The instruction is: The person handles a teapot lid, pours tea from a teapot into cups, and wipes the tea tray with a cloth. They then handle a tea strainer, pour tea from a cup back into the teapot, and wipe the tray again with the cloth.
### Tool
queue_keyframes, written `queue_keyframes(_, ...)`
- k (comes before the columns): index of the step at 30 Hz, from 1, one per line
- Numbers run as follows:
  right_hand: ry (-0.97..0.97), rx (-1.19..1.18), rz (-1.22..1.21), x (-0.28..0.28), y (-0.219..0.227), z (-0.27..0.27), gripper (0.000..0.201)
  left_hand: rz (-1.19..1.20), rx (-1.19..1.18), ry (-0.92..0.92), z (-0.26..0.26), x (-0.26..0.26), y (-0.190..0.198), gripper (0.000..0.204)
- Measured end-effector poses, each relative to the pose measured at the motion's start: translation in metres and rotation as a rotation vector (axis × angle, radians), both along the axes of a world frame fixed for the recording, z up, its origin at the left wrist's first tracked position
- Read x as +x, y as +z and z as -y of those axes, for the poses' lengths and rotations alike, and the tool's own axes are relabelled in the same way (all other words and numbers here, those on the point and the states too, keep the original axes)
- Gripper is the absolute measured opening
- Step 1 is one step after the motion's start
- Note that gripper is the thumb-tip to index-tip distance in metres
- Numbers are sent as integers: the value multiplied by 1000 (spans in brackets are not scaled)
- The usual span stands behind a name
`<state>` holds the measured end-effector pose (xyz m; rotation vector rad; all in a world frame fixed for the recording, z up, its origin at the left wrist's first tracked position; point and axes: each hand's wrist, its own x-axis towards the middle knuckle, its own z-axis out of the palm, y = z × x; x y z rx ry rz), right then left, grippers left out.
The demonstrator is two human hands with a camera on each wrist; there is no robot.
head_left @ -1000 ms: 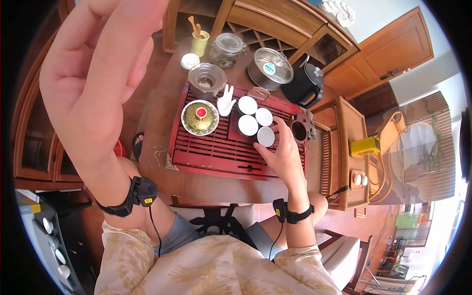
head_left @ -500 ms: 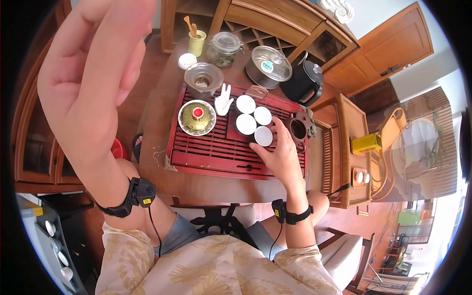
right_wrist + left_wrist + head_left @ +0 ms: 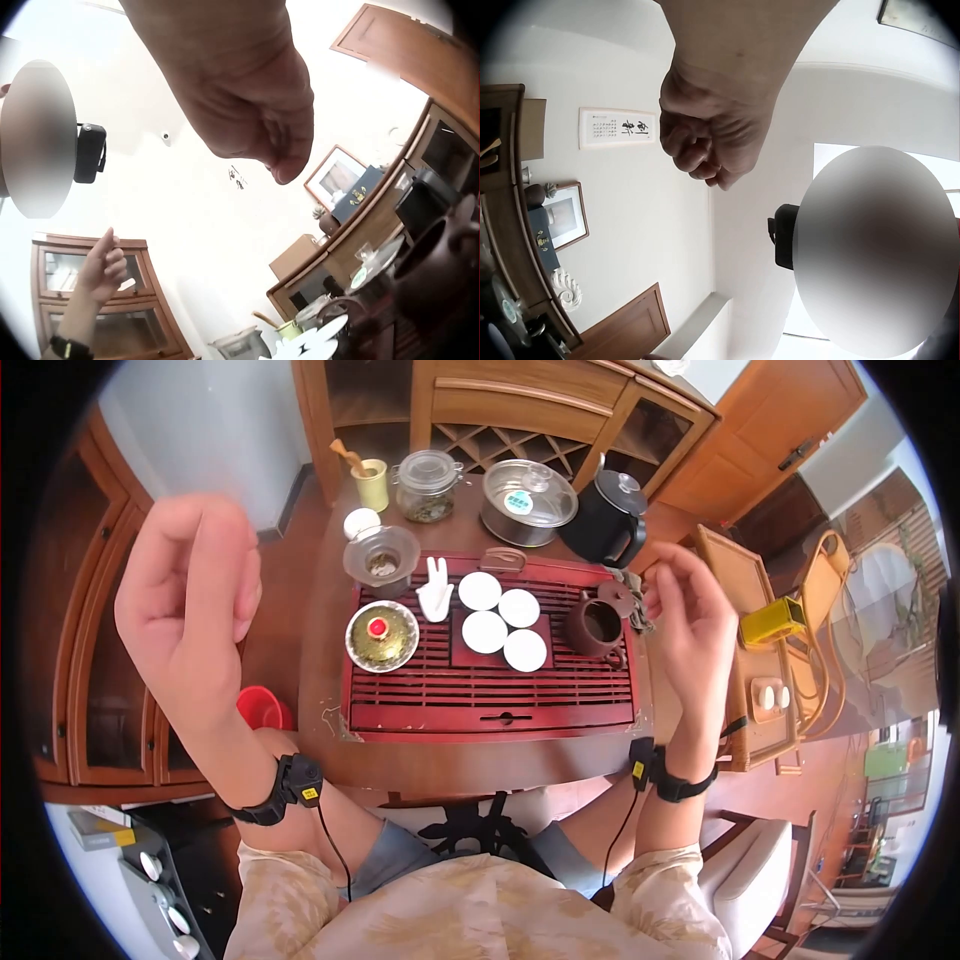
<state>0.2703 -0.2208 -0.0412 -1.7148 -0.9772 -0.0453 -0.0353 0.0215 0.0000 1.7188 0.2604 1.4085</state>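
Observation:
My left hand [image 3: 193, 600] is raised at the left, away from the table, with loosely curled fingers and nothing in them. Right of the tea tray [image 3: 420, 717], my right hand [image 3: 693, 625] hovers with bent fingers and holds nothing. Nearest to it is a dark brown teapot [image 3: 575, 625] without its lid. Several white teacups [image 3: 525, 650] stand grouped on the tray's raised middle. A white hand-shaped figurine [image 3: 435, 592] stands left of them. At the tray's left sits a patterned lidded bowl [image 3: 378, 645] with a red knob.
Behind the tray stand a glass strainer bowl [image 3: 385, 560], a glass jar [image 3: 428, 480], a lidded steel pot [image 3: 528, 510] and a black kettle [image 3: 605, 515]. A green holder [image 3: 371, 488] carries wooden tools. A wooden side stand [image 3: 755, 705] is at the right.
My right hand has left the nearest white cup and moved right, past the teapot. That cup stands with the others. My left hand appears lower and farther from the head camera, whose view has shifted.

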Motion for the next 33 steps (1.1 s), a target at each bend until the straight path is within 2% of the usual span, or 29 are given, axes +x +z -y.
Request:
queue_keyframes(3, -4, 66, 41, 15, 19, 1, 25, -58, -7, -8, 0, 6, -5, 10)
queue_keyframes(6, -4, 123, 8, 34, 14, 9, 24, -135, 4, 66, 0, 13, -10, 10)
queue_keyframes(9, -91, 54, -29, 62, -15, 19, 25, -214, 46, 103, -4, 17, -18, 15)
queue_keyframes(13, -148, -278, 140, 101, -65, 23, 24, -213, 42, 53, -14, 21, -24, 12)
queue_keyframes(16, -34, -266, 197, 112, -101, 18, 25, -234, 39, 49, -15, 25, -28, 13)
queue_keyframes(20, 49, -292, 378, 108, -116, 12, 21, -284, 60, 58, -14, 23, -28, 15)
queue_keyframes(23, 44, -372, 355, 110, -117, 14, 22, -278, 75, 63, -17, 22, -29, 17)
queue_keyframes(28, -35, -354, 335, 113, -118, 15, 15, -275, 80, 47, -18, 20, -28, 18)
queue_keyframes(33, -99, -275, 315, 100, -91, 25, 18, -258, 90, 54, -18, 19, -27, 17)
